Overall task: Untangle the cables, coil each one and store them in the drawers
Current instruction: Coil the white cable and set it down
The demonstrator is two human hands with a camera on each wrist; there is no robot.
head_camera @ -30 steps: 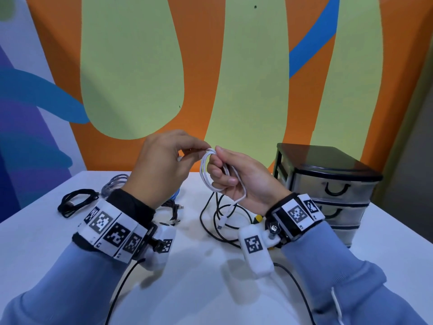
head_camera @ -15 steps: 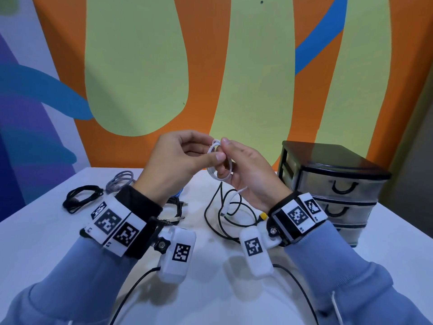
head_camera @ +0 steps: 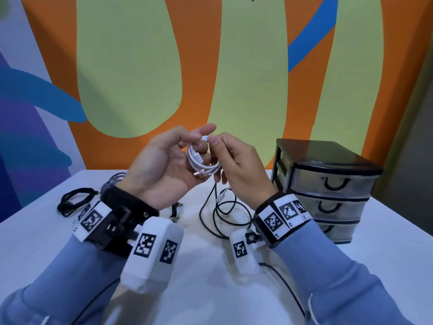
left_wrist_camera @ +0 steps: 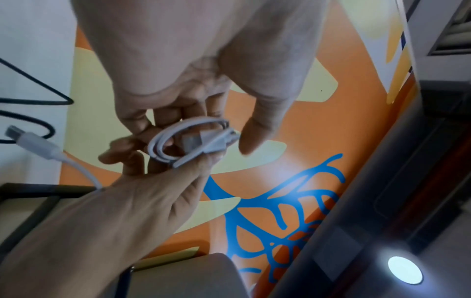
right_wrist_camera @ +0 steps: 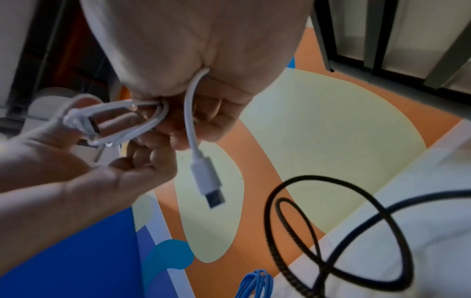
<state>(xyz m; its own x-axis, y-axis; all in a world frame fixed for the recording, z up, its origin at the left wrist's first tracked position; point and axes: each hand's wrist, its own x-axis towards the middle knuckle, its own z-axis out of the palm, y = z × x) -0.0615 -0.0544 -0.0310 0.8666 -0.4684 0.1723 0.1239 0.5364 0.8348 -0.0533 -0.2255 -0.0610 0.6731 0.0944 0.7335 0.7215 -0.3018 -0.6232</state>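
A small coil of white cable (head_camera: 203, 163) hangs in the air between my hands, above the table. Its loops run round the curled fingers of my left hand (head_camera: 201, 147), which is turned palm up with the thumb apart. My right hand (head_camera: 212, 141) pinches the top of the coil. In the left wrist view the coil (left_wrist_camera: 189, 139) has one plug tucked inside it. The free white end with its plug (right_wrist_camera: 206, 182) dangles below my right hand. The three-drawer unit (head_camera: 328, 184) stands at the right with its drawers closed.
A loose black cable (head_camera: 226, 215) lies in loops on the white table (head_camera: 210, 289) under my hands. A coiled black cable (head_camera: 75, 200) and a grey coil (head_camera: 114, 182) lie at the left. A blue coil (right_wrist_camera: 254, 284) shows in the right wrist view.
My left hand has turned from back-up to palm-up with the coil round its fingers. More white cable is wound into the coil and the hanging tail is shorter.
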